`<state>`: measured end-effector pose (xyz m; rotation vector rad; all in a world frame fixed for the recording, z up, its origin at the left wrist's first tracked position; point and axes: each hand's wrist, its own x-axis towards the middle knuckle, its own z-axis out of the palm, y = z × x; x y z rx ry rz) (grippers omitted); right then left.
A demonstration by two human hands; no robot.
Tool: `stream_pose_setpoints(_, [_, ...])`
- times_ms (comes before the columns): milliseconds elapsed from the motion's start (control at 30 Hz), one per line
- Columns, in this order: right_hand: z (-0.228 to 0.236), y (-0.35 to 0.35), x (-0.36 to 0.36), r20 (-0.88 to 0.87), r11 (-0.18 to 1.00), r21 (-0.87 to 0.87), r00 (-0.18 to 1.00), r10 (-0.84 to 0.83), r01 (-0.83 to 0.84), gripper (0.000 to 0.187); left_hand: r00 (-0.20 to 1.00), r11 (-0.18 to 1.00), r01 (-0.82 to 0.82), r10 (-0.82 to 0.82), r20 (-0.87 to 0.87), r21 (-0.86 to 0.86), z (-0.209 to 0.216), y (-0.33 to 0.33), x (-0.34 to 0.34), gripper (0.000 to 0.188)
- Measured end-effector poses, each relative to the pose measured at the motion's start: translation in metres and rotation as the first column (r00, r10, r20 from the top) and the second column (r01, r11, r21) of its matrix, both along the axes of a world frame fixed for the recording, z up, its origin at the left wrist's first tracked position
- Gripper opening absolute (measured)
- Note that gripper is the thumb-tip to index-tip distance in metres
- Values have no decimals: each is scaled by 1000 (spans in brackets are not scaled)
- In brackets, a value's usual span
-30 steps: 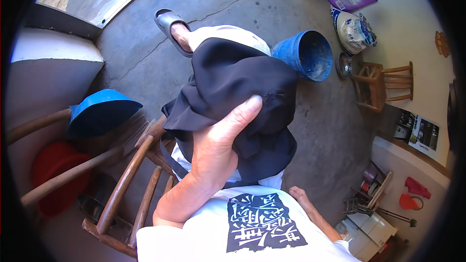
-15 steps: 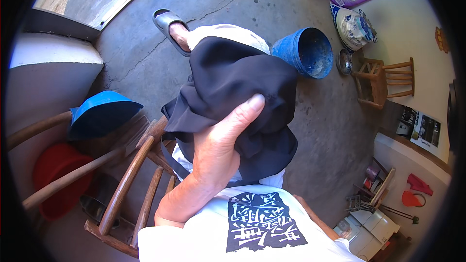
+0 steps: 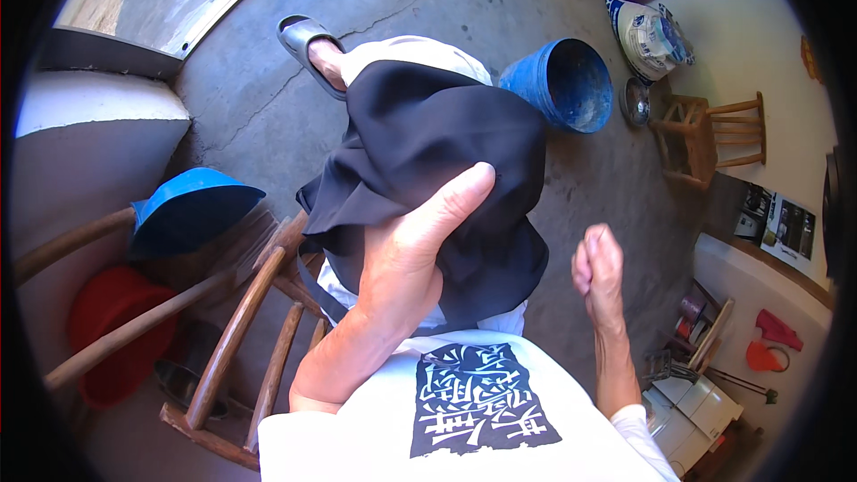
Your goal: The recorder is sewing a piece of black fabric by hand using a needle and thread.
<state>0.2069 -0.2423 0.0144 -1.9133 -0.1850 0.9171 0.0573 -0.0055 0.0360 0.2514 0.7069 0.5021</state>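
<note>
A black cloth point(image 3: 428, 129), loosely folded, drapes over my lap and knee. My left hand point(image 3: 406, 245) grips it from the near left side, thumb stretched on top and the other fingers hidden beneath the fabric. Off to the right of the cloth, apart from it, my right hand point(image 3: 600, 268) is raised with its fingers curled tightly together. Whatever may be between those fingers is too small to see.
A blue bucket point(image 3: 540, 89) stands just beyond the cloth, with a metal bowl point(image 3: 635, 103) and wooden chair point(image 3: 687, 129) farther right. At left are a wooden chair back point(image 3: 234, 339), a blue dustpan point(image 3: 192, 205) and a red basin point(image 3: 120, 326).
My right hand has come up into view at the right, its fingers closed. My left hand keeps its hold on the black cloth, the thumb shifted slightly.
</note>
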Motion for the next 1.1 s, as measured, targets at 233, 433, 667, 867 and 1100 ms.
stream_pose_setpoints(233, [44, 146, -11, 154, 956, 202, 971, 184, -213, 22, 998, 1000, 12, -13, -66, -13, -2, -2, 0, 39])
stream_pose_setpoints(433, [35, 173, -12, -77, 925, 281, 955, 286, -255, 8, 999, 999, 37, -37, -13, -25, -11, -3, 4, 34])
stream_pose_setpoints(667, [67, 158, -32, 75, 897, 388, 978, 197, -210, 14, 1000, 993, -25, 26, 8, -115, -9, -2, 13, 27])
stream_pose_setpoints(867, [72, 144, -55, 204, 936, 231, 954, 220, -266, 8, 999, 997, 26, -29, -35, -71, -2, -3, 7, 25])
stream_pose_setpoints(1100, [72, 143, -51, -27, 968, 225, 992, 123, -113, 9, 996, 997, 40, -45, -82, -72, -13, -11, 2, 28])
